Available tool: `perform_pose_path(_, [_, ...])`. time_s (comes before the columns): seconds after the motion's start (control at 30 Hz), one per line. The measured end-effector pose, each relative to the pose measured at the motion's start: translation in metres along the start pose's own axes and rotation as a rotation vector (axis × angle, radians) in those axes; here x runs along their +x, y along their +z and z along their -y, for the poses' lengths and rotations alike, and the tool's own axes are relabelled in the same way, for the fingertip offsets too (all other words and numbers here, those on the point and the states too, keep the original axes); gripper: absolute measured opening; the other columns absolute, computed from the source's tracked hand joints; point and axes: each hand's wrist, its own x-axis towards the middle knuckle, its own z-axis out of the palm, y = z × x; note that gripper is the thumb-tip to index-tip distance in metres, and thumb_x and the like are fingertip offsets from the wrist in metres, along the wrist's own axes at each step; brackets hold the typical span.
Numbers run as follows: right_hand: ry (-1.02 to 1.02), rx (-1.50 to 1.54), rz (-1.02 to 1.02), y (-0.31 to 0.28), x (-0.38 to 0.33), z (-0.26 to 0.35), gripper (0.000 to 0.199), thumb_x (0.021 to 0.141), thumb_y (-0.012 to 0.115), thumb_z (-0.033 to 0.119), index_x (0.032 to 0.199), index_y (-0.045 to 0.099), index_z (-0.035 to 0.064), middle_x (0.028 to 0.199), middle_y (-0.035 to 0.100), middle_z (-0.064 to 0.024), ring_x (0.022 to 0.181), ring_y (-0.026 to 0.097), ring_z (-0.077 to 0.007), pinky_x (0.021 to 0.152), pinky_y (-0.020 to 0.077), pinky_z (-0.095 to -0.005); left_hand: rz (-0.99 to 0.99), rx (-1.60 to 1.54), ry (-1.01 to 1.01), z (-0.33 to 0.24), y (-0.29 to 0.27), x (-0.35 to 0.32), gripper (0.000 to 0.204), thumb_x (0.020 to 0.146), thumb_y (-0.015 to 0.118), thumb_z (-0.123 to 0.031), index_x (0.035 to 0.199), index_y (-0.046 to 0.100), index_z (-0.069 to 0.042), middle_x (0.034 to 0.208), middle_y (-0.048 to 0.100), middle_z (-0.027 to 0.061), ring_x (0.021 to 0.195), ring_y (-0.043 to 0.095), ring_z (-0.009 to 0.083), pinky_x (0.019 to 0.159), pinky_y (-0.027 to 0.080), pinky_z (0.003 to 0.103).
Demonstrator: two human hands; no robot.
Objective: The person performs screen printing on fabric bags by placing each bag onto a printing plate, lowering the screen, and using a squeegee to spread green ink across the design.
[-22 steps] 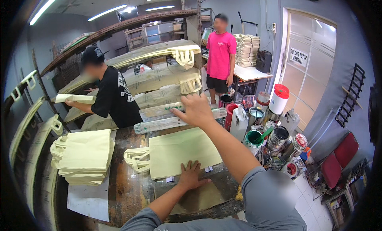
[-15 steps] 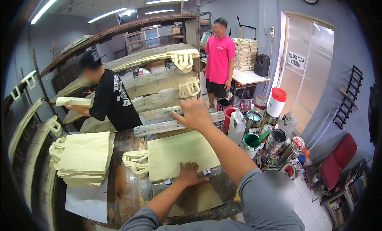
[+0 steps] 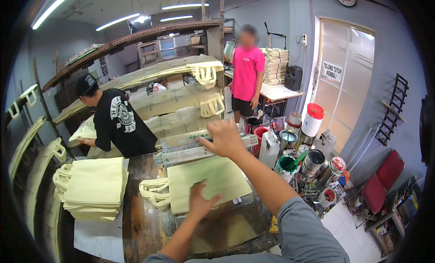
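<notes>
Nearest the camera, the left hand [image 3: 200, 202] lies flat on a pale cream tote bag [image 3: 213, 181], fingers spread apart and pressing its lower edge onto the worn wooden worktable [image 3: 140, 222]. The bag lies flat in the middle of the table, its looped handles [image 3: 155, 192] pointing left. Beyond it, the right hand [image 3: 225, 138] reaches forward on an outstretched arm in a grey sleeve [image 3: 304, 233] and rests on the upper edge of a wooden screen-printing frame [image 3: 199, 147], which stands raised at the bag's far edge; the fingers curl over the frame's top rail (whether they grip it tightly I cannot tell).

To the left on the table sits a stack of folded cream tote bags [image 3: 93, 188], handles hanging off its left side. To the right of the frame stands a crowd of ink cans and tubs [image 3: 308, 161], among them a white bottle [image 3: 270, 147] and a white container with a red lid [image 3: 312, 119].

Farther back, a person in a black T-shirt and cap [image 3: 118, 124] bends over long racks laid with more cream bags [image 3: 181, 95]. Farthest off, a person in a pink T-shirt [image 3: 247, 79] stands by a table stacked with folded material [image 3: 275, 65], near a frosted door [image 3: 346, 90].
</notes>
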Motion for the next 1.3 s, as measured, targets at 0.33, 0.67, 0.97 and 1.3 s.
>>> perform_pose_path(0.33, [-0.072, -0.048, 0.317, 0.005, -0.113, 0.022, 0.055, 0.085, 0.080, 0.050, 0.116, 0.063, 0.0079, 0.105, 0.063, -0.0102, 0.103, 0.060, -0.0310, 0.088, 0.0403, -0.0485, -0.206, -0.733, -0.458, 0.026, -0.096, -0.027, 0.090, 0.084, 0.092, -0.008, 0.159, 0.045, 0.004, 0.125, 0.072, 0.0109, 0.109, 0.069, 0.0162, 0.092, 0.057, 0.030])
perform_pose_path(0.67, [-0.002, 0.018, 0.518, 0.062, -0.173, 0.003, 0.059, 0.072, 0.087, 0.020, 0.123, 0.057, 0.0128, 0.110, 0.062, -0.0081, 0.109, 0.059, -0.0310, 0.091, 0.0399, -0.0494, -0.166, -0.070, -0.379, 0.060, -0.030, -0.121, 0.113, 0.071, 0.092, -0.060, 0.154, 0.052, 0.007, 0.087, 0.067, 0.0129, 0.071, 0.050, 0.0295, 0.080, 0.041, 0.045])
perform_pose_path(0.97, [0.043, 0.041, 0.708, 0.039, -0.145, 0.000, 0.064, 0.078, 0.089, 0.025, 0.131, 0.056, 0.0100, 0.119, 0.061, -0.0110, 0.117, 0.059, -0.0331, 0.094, 0.0428, -0.0504, -0.159, -0.011, -0.371, 0.062, -0.029, -0.131, 0.108, 0.077, 0.092, -0.051, 0.159, 0.047, 0.003, 0.098, 0.069, 0.0124, 0.091, 0.055, 0.0330, 0.090, 0.042, 0.046])
perform_pose_path(1.3, [-0.001, -0.058, 0.543, 0.068, -0.179, 0.020, 0.048, 0.074, 0.088, 0.016, 0.111, 0.059, 0.0123, 0.106, 0.059, -0.0077, 0.105, 0.058, -0.0303, 0.093, 0.0394, -0.0474, -0.154, -0.095, -0.409, 0.054, -0.034, -0.130, 0.106, 0.075, 0.096, -0.039, 0.159, 0.047, 0.002, 0.118, 0.075, 0.0107, 0.098, 0.061, 0.0328, 0.094, 0.044, 0.043])
